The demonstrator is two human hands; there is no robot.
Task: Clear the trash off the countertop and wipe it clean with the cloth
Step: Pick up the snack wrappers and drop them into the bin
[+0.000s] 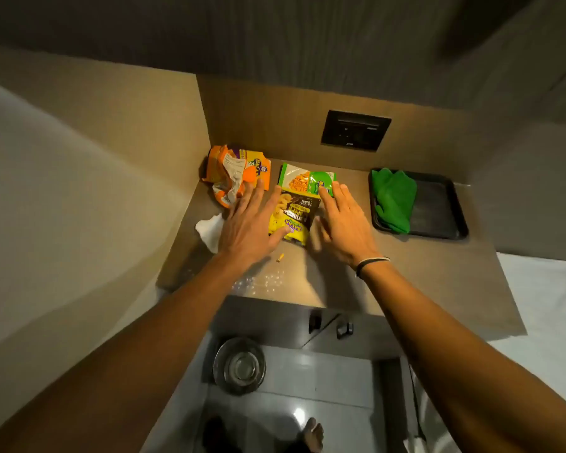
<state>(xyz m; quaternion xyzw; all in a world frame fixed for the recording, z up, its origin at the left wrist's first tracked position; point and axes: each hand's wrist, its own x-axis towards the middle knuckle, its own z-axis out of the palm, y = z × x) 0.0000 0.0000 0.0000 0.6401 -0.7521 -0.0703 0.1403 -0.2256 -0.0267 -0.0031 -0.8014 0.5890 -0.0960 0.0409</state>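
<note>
Below the bench edge: steel bowl (239, 366) on a pale tiled floor; bare toes in view beside it.
Bench front: brown bench (415, 282) carries a small yellow scrap (280, 257) and a patch of glinting droplets or crumbs; not wiped yet, by my reading.
Left hand (247, 223): grip wide, fingers spread flat, empty, over the yellow-brown snack packet (293, 215); thumb appears to touch it.
Right hand (343, 223): grip wide, empty, fingertips at the green packet (307, 183).
Other trash: white tissue (209, 230) left of the hand; crumpled orange wrapper (232, 179) in the back corner.
Cloth: green cloth (393, 199) lies untouched in the black tray (438, 207), right.
Progress: just begun; all trash on the bench, wiping left.
Room: tan wall panels, dark socket plate (356, 130), white bed to the right.
</note>
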